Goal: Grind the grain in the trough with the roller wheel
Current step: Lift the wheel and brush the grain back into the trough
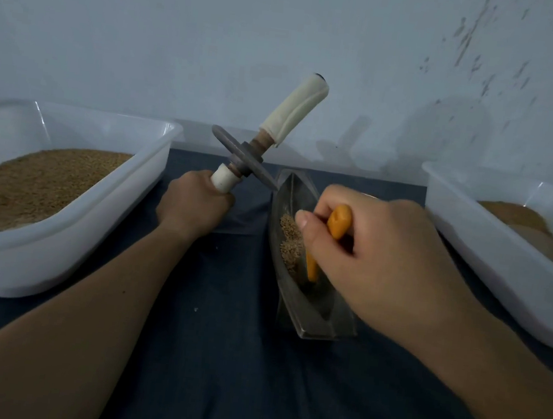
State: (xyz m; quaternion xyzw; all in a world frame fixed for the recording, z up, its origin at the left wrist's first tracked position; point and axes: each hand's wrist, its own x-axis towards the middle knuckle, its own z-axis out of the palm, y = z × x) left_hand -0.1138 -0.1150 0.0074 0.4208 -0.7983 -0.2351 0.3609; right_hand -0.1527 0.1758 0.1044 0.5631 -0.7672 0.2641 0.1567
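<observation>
A narrow boat-shaped metal trough [305,310] lies on the dark cloth at the centre right, with a small heap of tan grain [288,235] inside. My left hand [193,205] grips the lower white handle of the roller wheel [239,157], held tilted in the air to the left of the trough; its dark metal disc edge reaches near the trough's far rim, and its upper cloth-wrapped handle points up and to the right. My right hand [380,252] holds an orange-handled tool [331,229] whose tip dips into the trough beside the grain.
A white plastic tub [67,247] full of tan grain stands at the left. Another white tub [502,269] with brownish ground material stands at the right. Dark blue cloth [232,376] covers the table. A pale wall rises right behind.
</observation>
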